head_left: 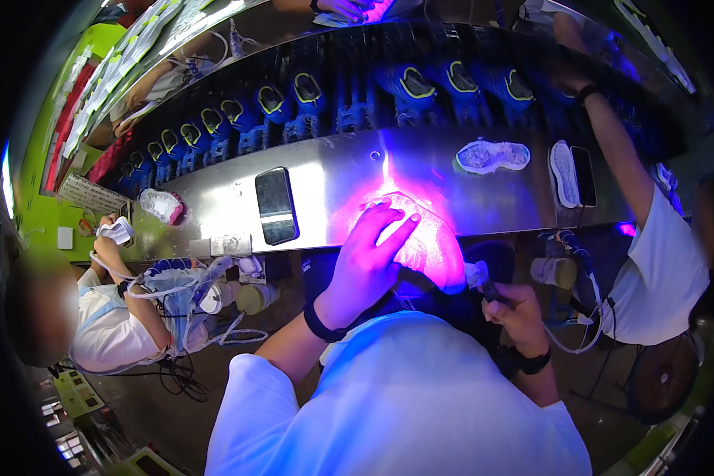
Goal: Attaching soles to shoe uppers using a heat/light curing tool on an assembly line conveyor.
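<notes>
A shoe sole (436, 254), lit bright pink and violet, is tilted at the near edge of the metal bench. My left hand (361, 266) grips it, with the thumb and fingers lying over its upper face. To the right, my right hand (519, 316) is closed round the dark handle of a brush (477, 274). The brush's pale bristle end is at the sole's near right edge; whether it touches the sole I cannot tell. Beyond the left hand a smartphone (277, 206) lies on the bench. Another pale sole (493, 157) rests farther off to the right.
Past the metal bench (329, 159) runs a row of dark blue shoes (308, 89) with yellow-edged openings. Co-workers sit on both sides; one person's arm (617, 155) reaches across at right. Pots (255, 298) and hoses hang below the bench's near edge at left.
</notes>
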`<state>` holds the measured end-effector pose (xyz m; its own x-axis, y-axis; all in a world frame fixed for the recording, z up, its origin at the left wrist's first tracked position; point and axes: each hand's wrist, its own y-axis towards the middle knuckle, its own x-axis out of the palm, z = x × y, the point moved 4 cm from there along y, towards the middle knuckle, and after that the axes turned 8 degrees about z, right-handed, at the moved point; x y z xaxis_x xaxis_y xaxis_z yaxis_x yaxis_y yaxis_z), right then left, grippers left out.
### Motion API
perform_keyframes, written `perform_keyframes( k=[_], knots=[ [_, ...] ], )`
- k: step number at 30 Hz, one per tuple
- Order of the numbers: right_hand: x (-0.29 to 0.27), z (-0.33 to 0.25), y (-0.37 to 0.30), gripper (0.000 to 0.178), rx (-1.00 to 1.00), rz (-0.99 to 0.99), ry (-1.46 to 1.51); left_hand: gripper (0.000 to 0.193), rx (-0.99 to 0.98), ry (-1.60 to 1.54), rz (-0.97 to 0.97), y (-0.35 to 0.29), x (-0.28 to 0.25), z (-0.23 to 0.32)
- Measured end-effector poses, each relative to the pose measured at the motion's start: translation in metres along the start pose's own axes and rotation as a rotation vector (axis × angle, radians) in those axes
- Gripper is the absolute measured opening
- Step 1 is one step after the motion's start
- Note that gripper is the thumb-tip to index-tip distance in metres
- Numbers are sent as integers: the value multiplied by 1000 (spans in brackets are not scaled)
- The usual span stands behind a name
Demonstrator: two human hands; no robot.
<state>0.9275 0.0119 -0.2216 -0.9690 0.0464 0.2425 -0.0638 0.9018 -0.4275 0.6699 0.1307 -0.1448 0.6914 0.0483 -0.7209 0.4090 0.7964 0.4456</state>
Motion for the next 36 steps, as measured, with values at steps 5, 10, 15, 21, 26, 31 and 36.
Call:
perform_keyframes(
  k=[5, 10, 15, 21, 26, 31, 36],
  knots=[
    [-5, 13, 3, 41, -65, 114, 2, 74, -127, 61, -48, -4, 16, -3],
    [-12, -28, 9, 32, -372, 225, -408, 72, -280, 90, -112, -1, 12, 3],
    [-14, -66, 17, 33, -442, 102, -669, 60, -379, -79, -184, -4, 3, 1],
    [4, -71, 24, 35, -564, 124, -629, 74, -361, -261, -363, -17, 0, -10],
    [7, -32, 38, 36, -304, 143, -289, 87, -500, -478, -367, -30, 14, -10],
    [3, -49, 54, 32, -80, 132, -227, 96, -654, -667, -431, -28, 30, -8],
    [-17, -48, 64, 32, -182, 43, -300, 88, -856, -754, -476, -9, 35, -2]
  ],
)
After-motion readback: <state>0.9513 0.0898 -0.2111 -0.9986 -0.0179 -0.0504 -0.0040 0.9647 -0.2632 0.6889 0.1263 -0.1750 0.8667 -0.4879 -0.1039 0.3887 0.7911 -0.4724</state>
